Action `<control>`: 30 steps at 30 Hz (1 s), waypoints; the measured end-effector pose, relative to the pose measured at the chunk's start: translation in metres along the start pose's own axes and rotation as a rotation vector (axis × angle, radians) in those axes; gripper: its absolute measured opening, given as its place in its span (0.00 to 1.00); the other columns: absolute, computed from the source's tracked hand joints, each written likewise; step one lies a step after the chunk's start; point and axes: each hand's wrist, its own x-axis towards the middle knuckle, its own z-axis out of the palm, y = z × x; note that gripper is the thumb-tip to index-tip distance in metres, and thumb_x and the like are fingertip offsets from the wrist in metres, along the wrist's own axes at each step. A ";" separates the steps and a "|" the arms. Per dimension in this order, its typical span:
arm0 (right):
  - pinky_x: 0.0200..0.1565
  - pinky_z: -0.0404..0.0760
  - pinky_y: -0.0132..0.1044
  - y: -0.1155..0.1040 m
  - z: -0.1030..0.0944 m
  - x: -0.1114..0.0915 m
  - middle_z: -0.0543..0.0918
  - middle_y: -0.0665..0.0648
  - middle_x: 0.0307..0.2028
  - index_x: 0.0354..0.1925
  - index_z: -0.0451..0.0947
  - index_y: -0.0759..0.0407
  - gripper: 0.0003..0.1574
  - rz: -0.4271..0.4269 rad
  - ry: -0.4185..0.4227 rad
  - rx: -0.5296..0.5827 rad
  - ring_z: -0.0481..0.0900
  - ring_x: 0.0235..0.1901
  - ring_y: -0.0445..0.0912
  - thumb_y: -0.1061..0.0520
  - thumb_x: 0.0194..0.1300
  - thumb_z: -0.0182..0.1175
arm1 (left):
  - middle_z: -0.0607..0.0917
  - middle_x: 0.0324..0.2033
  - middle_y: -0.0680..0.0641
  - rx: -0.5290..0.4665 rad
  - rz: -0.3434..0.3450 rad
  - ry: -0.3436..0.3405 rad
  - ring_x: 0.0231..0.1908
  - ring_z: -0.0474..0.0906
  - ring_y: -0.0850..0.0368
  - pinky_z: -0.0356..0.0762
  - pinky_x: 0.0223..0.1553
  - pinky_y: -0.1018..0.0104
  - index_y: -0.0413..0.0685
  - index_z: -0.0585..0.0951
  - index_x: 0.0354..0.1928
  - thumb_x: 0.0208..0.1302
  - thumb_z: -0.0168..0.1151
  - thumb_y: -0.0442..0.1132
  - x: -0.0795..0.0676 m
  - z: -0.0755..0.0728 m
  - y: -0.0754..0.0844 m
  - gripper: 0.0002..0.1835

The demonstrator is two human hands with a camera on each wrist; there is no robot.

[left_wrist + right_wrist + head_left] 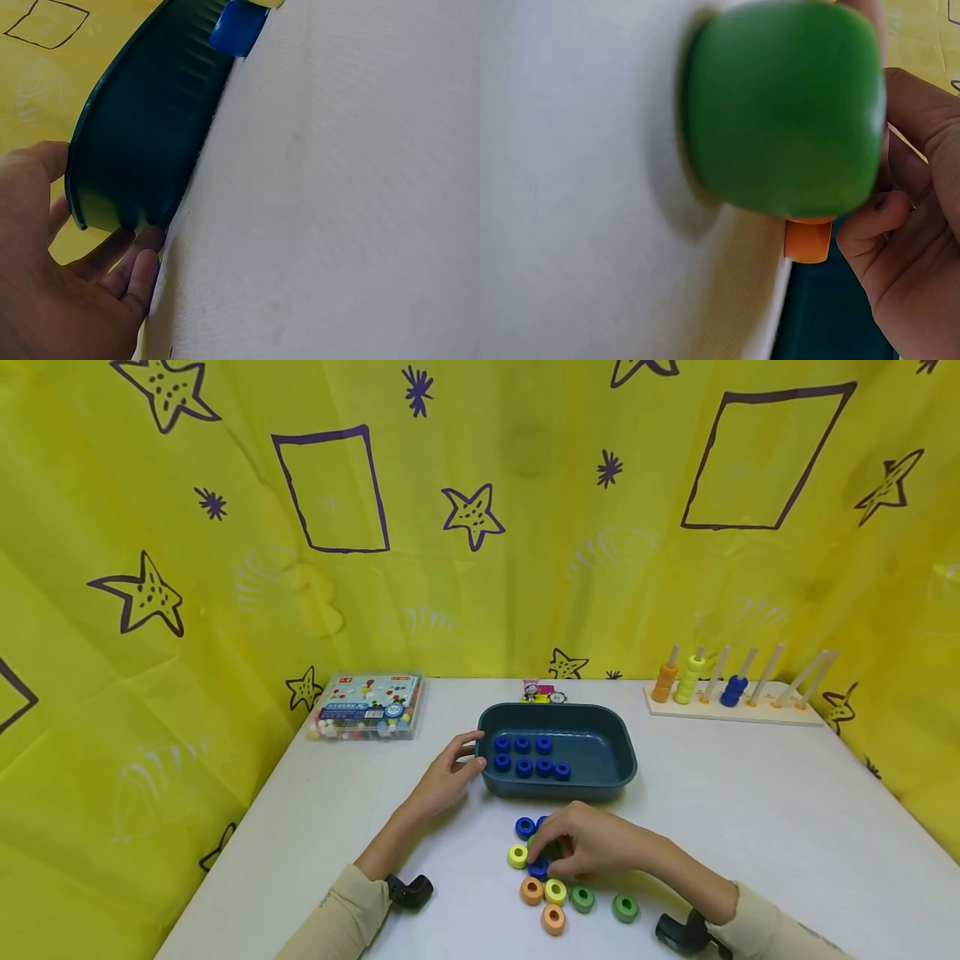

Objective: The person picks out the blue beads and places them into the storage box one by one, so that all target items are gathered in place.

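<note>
My left hand (pixel 447 772) rests against the left end of a dark teal bin (pixel 615 785), fingertips on its outer wall and rim. Several blue rings (pixel 523 767) lie in two rows in the bin's left half. In front of it, my right hand (pixel 600 842) pinches a blue ring (pixel 537 870) between thumb and fingers, low over a loose group. Around that hand lie another blue ring (pixel 525 828), a yellow ring (pixel 517 857), an orange ring (pixel 532 891) and a green ring (pixel 582 898). A green ring (pixel 784 109) looms large in the right wrist view, hiding the fingertips.
A wooden peg rack (pixel 735 713) stands at the back right, with orange, yellow and blue rings on some pegs. A clear box of colourful pieces (pixel 367 706) lies at the back left. Behind the bin sits a small toy figure (pixel 531 691), near the yellow curtain (pixel 480 602).
</note>
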 end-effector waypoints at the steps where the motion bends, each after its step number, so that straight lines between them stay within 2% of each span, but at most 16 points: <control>1: 0.24 0.74 0.28 0.000 0.000 0.001 0.80 0.37 0.37 0.44 0.82 0.41 0.13 -0.006 -0.006 -0.009 0.72 0.23 0.32 0.53 0.58 0.65 | 0.70 0.60 0.45 -0.001 -0.006 0.002 0.53 0.73 0.49 0.70 0.52 0.52 0.65 0.65 0.65 0.67 0.54 0.52 0.000 0.000 0.000 0.25; 8: 0.26 0.74 0.27 0.003 0.001 0.005 0.79 0.36 0.40 0.44 0.81 0.41 0.14 -0.052 -0.043 -0.057 0.71 0.25 0.31 0.53 0.58 0.65 | 0.70 0.60 0.46 -0.003 -0.007 0.006 0.53 0.73 0.50 0.70 0.52 0.52 0.65 0.65 0.65 0.66 0.54 0.52 0.000 0.000 -0.001 0.26; 12: 0.25 0.74 0.27 0.001 -0.002 0.006 0.79 0.36 0.39 0.43 0.81 0.41 0.13 -0.066 -0.044 -0.037 0.71 0.25 0.31 0.52 0.58 0.66 | 0.70 0.60 0.45 0.001 0.002 0.004 0.53 0.73 0.49 0.70 0.52 0.51 0.63 0.64 0.66 0.66 0.54 0.53 0.000 0.000 -0.001 0.27; 15: 0.24 0.74 0.28 -0.002 -0.012 0.008 0.80 0.37 0.37 0.42 0.81 0.41 0.12 -0.084 -0.005 -0.011 0.72 0.24 0.33 0.51 0.57 0.67 | 0.70 0.60 0.45 0.008 0.002 0.003 0.53 0.73 0.49 0.70 0.52 0.52 0.62 0.64 0.66 0.66 0.54 0.53 0.001 -0.001 -0.001 0.27; 19: 0.24 0.74 0.30 -0.004 -0.041 0.010 0.81 0.39 0.36 0.40 0.82 0.41 0.11 -0.095 0.125 -0.041 0.73 0.24 0.36 0.51 0.55 0.68 | 0.70 0.60 0.45 0.005 0.011 0.002 0.53 0.73 0.49 0.70 0.52 0.53 0.61 0.64 0.66 0.66 0.54 0.52 0.003 -0.001 -0.001 0.27; 22: 0.24 0.73 0.32 0.003 -0.067 0.014 0.80 0.40 0.32 0.39 0.82 0.41 0.11 -0.042 0.260 -0.104 0.73 0.23 0.37 0.49 0.54 0.69 | 0.71 0.60 0.45 -0.003 0.019 0.006 0.53 0.73 0.49 0.70 0.52 0.52 0.61 0.65 0.65 0.66 0.54 0.52 0.004 -0.001 -0.002 0.26; 25: 0.23 0.69 0.33 0.020 -0.089 0.020 0.78 0.44 0.26 0.38 0.83 0.44 0.12 0.076 0.379 -0.129 0.70 0.21 0.41 0.49 0.52 0.70 | 0.71 0.59 0.46 -0.004 0.010 0.012 0.53 0.73 0.50 0.70 0.52 0.53 0.63 0.65 0.65 0.66 0.54 0.52 0.004 -0.001 -0.003 0.26; 28: 0.25 0.67 0.35 0.040 -0.101 0.027 0.79 0.46 0.27 0.38 0.84 0.48 0.12 0.215 0.450 -0.106 0.69 0.23 0.45 0.52 0.52 0.70 | 0.71 0.59 0.46 -0.002 0.010 0.012 0.53 0.73 0.50 0.70 0.52 0.53 0.63 0.65 0.65 0.66 0.55 0.52 0.004 0.000 -0.004 0.26; 30: 0.29 0.69 0.37 0.054 -0.103 0.030 0.80 0.48 0.30 0.38 0.84 0.50 0.12 0.288 0.472 -0.085 0.70 0.26 0.46 0.53 0.52 0.70 | 0.71 0.59 0.47 -0.002 0.004 0.012 0.53 0.73 0.51 0.70 0.52 0.54 0.63 0.65 0.65 0.66 0.55 0.52 0.004 0.001 -0.004 0.26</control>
